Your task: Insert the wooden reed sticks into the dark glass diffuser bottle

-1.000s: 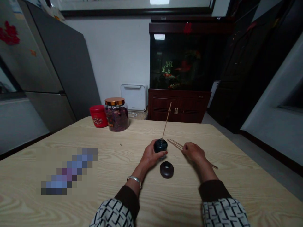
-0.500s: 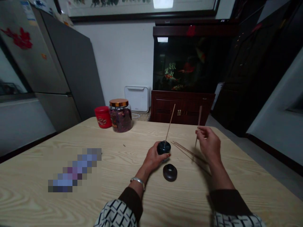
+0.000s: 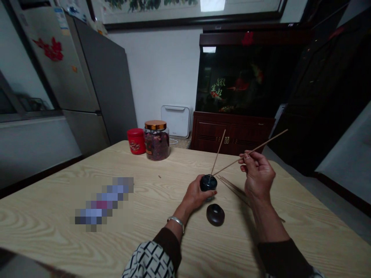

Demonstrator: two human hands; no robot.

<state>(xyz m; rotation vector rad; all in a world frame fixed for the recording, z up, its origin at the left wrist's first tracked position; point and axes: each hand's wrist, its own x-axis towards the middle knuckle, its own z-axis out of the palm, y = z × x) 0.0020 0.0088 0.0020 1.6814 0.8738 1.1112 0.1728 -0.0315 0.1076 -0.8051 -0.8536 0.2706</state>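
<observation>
- Along the far edge of the tabletop [image 3: 87, 193]: a red tin [image 3: 136, 141] and, just beside it, a glass jar [image 3: 157, 143] of dried flowers under a copper-coloured lid.
- Behind the tabletop: a white appliance [image 3: 176, 121], a fish tank [image 3: 243, 81] on a dark wooden cabinet [image 3: 232, 135], and a grey fridge [image 3: 101, 77] off to the left, with a framed painting [image 3: 150, 11] above.
- Left of the hands on the tabletop: a pixelated object, too blurred to identify [image 3: 102, 200].
- Between the hands: a small dark glossy pot [image 3: 208, 183] with a thin wooden stick [image 3: 218, 152] standing slightly tilted in its top.
- Just nearer the camera, apart from the pot: a dark round stand [image 3: 215, 214] with a hollow top, touching neither hand.
- Beneath and beyond the right hand: several loose thin sticks [image 3: 232, 189] lying on the tabletop.
- Left hand [image 3: 197, 195], bracelet [image 3: 176, 222] on the wrist: wrapped closed around the pot, fingers hiding its lower part.
- Right hand [image 3: 259, 179], raised above the tabletop and apart from the left hand: thumb and fingers pinching a second thin stick [image 3: 252, 150], its lower tip just beside the top of the pot.
</observation>
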